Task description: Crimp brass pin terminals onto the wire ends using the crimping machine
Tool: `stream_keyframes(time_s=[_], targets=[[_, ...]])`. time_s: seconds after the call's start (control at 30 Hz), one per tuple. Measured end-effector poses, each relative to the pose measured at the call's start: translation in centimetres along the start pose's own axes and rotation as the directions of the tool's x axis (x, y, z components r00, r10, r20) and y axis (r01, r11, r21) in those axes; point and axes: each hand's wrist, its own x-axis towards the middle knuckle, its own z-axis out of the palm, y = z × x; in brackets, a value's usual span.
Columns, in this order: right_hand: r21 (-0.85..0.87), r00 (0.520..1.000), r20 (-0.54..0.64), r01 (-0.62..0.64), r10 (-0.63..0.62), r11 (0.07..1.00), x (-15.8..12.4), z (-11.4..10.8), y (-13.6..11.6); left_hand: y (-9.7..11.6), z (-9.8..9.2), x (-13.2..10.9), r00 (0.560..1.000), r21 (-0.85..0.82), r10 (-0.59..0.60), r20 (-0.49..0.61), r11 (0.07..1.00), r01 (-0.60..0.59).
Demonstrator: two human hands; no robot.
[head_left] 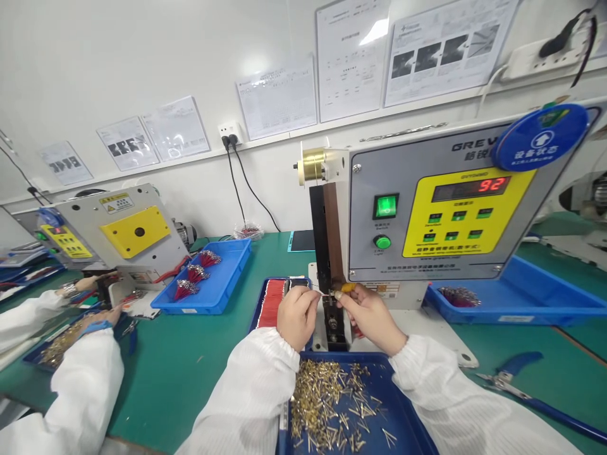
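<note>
Thin metal pin (325, 294) — pinched in a narrow grip by the left hand (298, 318), thumb and fingertip close together, its tip reaching toward the dark upright post (318, 253) of a grey-and-yellow bench machine (439, 208). The right hand (370, 318) closes just as narrowly on a small yellow-handled tool (348, 288), right beside the pin; whether the two touch is too small to tell. Holding so near the tip, with both hands close together, seems the sound way to keep so fine a piece from wobbling.

Below the hands, a blue tray (408, 404) holds a loose heap of brass pins (332, 404), lying every which way. Just behind it, a dark blue tray (258, 309) holds a neat bed of red wires (271, 303). Further left, a lighter blue tray (232, 265) carries three bundles of red wires with metal ends (192, 275); another blue tray (516, 297) on the right holds one more bundle (459, 297). Blue-handled pliers (515, 379) lie on the green bench (175, 379). A co-worker's hands (102, 315) work at the left — above a tray (52, 354) of their own.
</note>
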Motion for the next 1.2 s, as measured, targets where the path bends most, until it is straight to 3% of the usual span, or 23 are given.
stream_keyframes(time_s=[0.53,0.87,1.2], targets=[[-0.001,0.998,-0.015,0.056,-0.056,0.998,-0.2,0.1,-0.6,-0.1,0.1,-0.1,1.000,0.000,0.005,0.002,1.000,-0.005],[0.038,1.000,0.009,0.024,-0.024,0.999,-0.2,0.1,-0.9,-0.1,0.1,-0.1,1.000,-0.016,-0.005,0.003,1.000,0.005],[0.224,0.994,-0.088,-0.043,0.064,0.974,0.1,0.7,0.6,-0.2,0.1,0.0,0.998,-0.058,-0.047,-0.034,0.997,0.045]])
